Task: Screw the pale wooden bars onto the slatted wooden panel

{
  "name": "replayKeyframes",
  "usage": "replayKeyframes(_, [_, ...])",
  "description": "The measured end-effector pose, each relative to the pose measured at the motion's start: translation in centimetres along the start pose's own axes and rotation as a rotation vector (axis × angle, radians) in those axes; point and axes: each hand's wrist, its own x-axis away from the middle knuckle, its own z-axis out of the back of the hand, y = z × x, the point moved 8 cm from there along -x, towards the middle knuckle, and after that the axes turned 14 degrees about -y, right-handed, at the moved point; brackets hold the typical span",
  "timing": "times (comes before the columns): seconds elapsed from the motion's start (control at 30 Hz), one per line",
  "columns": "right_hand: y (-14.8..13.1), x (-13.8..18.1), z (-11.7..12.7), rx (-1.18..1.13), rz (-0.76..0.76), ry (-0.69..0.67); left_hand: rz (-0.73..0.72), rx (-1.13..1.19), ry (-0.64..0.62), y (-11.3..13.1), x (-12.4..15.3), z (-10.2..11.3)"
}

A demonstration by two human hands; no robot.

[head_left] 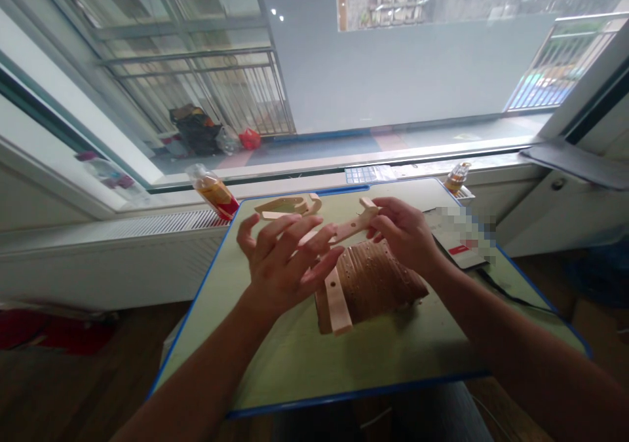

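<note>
My right hand [400, 229] pinches one end of a pale wooden piece [354, 227] with holes in it and a short upturned end. My left hand [289, 258] hovers over the other end with its fingers spread. It hides that end, and whether it touches the wood I cannot tell. Below both hands a brown slatted wooden panel [376, 281], dotted with small holes, lies on the green table [289, 370]. A pale wooden strip [338, 304] with a hole lies along the panel's left edge. Farther back are more pale shaped wooden pieces [282, 206].
A bottle with an orange drink [213, 192] stands beyond the table's back left corner. At the back right is a small amber bottle [457, 179]. A flat item with a dark strap [466, 249] lies on the table's right side. A radiator [147, 236] runs under the window.
</note>
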Motion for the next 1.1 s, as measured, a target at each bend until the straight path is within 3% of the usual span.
replayKeyframes(0.13, [0.3, -0.3, 1.6, 0.073, -0.019, 0.067, -0.148, -0.046, 0.138, 1.1, -0.3, 1.5])
replayKeyframes(0.33, [0.8, -0.7, 1.5, 0.055, -0.036, -0.009, -0.238, 0.143, -0.019, 0.7, -1.0, 0.3])
replayKeyframes(0.53, [1.1, -0.8, 0.1, 0.03, -0.058, -0.151, 0.017, 0.351, -0.022, -3.1, -1.1, -0.3])
replayKeyframes(0.63, [1.1, -0.5, -1.0, 0.107, -0.077, -0.246, 0.126, 0.407, -0.1, -4.6, -1.1, -1.6])
replayKeyframes(0.77, [1.4, -0.1, -2.0, 0.218, -0.076, -0.301, 0.163, 0.542, -0.269, -5.2, -0.9, -3.6])
replayKeyframes(1.1, [1.9, 0.2, -2.9, 0.523, -0.102, -0.309, 0.234, 0.653, -0.466, -5.9, -0.3, -4.6])
